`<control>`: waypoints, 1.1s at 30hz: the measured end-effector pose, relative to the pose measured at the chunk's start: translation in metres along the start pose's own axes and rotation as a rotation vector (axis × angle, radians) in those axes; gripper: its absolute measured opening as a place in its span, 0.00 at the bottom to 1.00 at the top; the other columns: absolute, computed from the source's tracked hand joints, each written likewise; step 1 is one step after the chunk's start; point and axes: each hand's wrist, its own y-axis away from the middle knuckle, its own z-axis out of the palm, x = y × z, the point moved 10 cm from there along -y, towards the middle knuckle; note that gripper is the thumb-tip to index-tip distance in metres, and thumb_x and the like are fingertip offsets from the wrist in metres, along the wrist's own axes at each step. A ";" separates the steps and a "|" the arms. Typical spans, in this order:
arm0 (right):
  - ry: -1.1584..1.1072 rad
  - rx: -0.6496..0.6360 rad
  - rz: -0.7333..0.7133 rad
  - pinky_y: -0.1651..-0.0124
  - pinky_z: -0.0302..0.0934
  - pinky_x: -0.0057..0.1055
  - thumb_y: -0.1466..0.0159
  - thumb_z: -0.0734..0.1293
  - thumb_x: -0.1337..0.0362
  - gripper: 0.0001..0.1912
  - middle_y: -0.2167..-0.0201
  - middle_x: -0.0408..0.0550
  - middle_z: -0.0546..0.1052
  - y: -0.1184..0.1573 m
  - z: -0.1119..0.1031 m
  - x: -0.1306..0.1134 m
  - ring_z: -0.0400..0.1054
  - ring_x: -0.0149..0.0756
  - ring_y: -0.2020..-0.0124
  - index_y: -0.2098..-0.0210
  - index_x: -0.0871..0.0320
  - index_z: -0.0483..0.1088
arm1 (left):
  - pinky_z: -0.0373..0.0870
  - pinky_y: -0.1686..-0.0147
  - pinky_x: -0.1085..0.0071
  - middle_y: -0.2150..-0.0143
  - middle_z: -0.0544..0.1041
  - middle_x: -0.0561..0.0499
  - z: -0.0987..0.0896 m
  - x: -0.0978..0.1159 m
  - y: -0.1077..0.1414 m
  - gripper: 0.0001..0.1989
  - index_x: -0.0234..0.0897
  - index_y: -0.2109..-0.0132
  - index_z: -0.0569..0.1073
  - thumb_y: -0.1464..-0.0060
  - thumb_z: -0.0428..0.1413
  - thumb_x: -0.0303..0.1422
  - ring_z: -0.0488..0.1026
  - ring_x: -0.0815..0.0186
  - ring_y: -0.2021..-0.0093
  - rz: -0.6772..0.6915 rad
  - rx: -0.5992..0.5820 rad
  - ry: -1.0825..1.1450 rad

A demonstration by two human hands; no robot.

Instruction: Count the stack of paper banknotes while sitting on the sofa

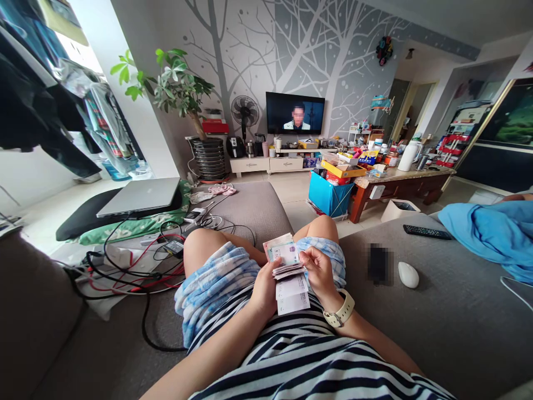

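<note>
A stack of banknotes (286, 253) is held over my lap, with several notes fanned out above and some hanging down below. My left hand (263, 286) is closed around the stack's left side, the thumb pressing on its face. On the other side my right hand (320, 271) pinches the right edge of the notes between thumb and curled fingers. A cream watch (339, 311) is on my right wrist. How many notes each hand grips is hidden by the fingers.
I sit on a grey sofa. At left are tangled cables (137, 272) and a laptop (141, 197) on cushions. To my right lie a white mouse (408, 275), a blurred dark object (379, 264) and a remote (427, 231). A cluttered table (400, 180) stands ahead.
</note>
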 end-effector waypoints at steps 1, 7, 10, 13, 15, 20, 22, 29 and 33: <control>-0.003 0.019 0.018 0.73 0.51 0.29 0.37 0.64 0.54 0.17 0.81 0.39 0.62 -0.001 -0.002 0.004 0.55 0.30 0.78 0.77 0.56 0.62 | 0.73 0.63 0.63 0.69 0.80 0.45 -0.001 0.000 -0.001 0.16 0.31 0.58 0.76 0.57 0.61 0.32 0.78 0.54 0.65 0.007 0.001 -0.001; -0.024 0.037 0.121 0.73 0.52 0.27 0.41 0.67 0.52 0.16 0.79 0.38 0.62 -0.005 -0.004 0.024 0.55 0.29 0.77 0.75 0.57 0.61 | 0.73 0.63 0.61 0.68 0.81 0.45 0.000 0.004 0.000 0.19 0.31 0.59 0.76 0.62 0.65 0.32 0.78 0.54 0.66 0.054 0.014 -0.035; 0.021 0.024 0.141 0.74 0.51 0.27 0.40 0.65 0.52 0.17 0.81 0.38 0.60 -0.005 -0.003 0.027 0.53 0.29 0.77 0.77 0.56 0.60 | 0.73 0.63 0.62 0.68 0.81 0.45 0.003 0.004 0.001 0.20 0.32 0.60 0.76 0.65 0.65 0.30 0.78 0.54 0.67 0.053 -0.002 -0.034; 0.083 0.017 0.152 0.75 0.49 0.28 0.40 0.65 0.53 0.18 0.82 0.38 0.58 -0.006 -0.004 0.028 0.52 0.29 0.78 0.80 0.56 0.59 | 0.73 0.64 0.62 0.70 0.80 0.46 0.002 0.004 0.002 0.16 0.32 0.63 0.76 0.64 0.64 0.29 0.78 0.55 0.67 0.036 0.003 -0.054; 0.098 0.013 0.155 0.75 0.49 0.28 0.40 0.65 0.54 0.18 0.82 0.38 0.59 -0.006 -0.004 0.027 0.52 0.29 0.78 0.80 0.56 0.60 | 0.72 0.65 0.63 0.73 0.79 0.47 -0.001 0.004 0.002 0.12 0.33 0.66 0.76 0.63 0.63 0.28 0.78 0.55 0.69 0.031 0.026 -0.082; 0.111 0.017 0.140 0.75 0.49 0.28 0.39 0.64 0.56 0.16 0.82 0.39 0.60 -0.005 -0.004 0.022 0.53 0.30 0.78 0.80 0.56 0.60 | 0.72 0.67 0.65 0.75 0.78 0.49 -0.004 0.007 0.005 0.08 0.33 0.67 0.76 0.60 0.61 0.29 0.77 0.57 0.69 0.041 0.073 -0.110; 0.105 0.019 0.134 0.74 0.49 0.28 0.38 0.63 0.57 0.17 0.82 0.39 0.60 -0.004 -0.004 0.019 0.53 0.30 0.78 0.80 0.56 0.60 | 0.72 0.66 0.65 0.74 0.79 0.48 -0.003 0.006 0.006 0.11 0.32 0.64 0.76 0.58 0.61 0.31 0.78 0.56 0.68 0.032 0.074 -0.089; 0.049 -0.036 0.071 0.74 0.50 0.29 0.36 0.62 0.52 0.19 0.81 0.40 0.60 -0.002 0.002 0.005 0.54 0.30 0.77 0.78 0.56 0.60 | 0.73 0.64 0.65 0.71 0.80 0.47 -0.005 0.008 0.003 0.12 0.31 0.62 0.77 0.55 0.57 0.33 0.78 0.55 0.66 0.049 0.120 -0.037; 0.053 -0.056 0.027 0.73 0.52 0.29 0.36 0.62 0.52 0.18 0.80 0.41 0.63 -0.001 0.004 -0.001 0.56 0.31 0.77 0.77 0.56 0.62 | 0.73 0.64 0.64 0.70 0.80 0.47 -0.002 0.006 0.001 0.14 0.32 0.61 0.77 0.56 0.58 0.34 0.78 0.54 0.65 0.049 0.079 -0.049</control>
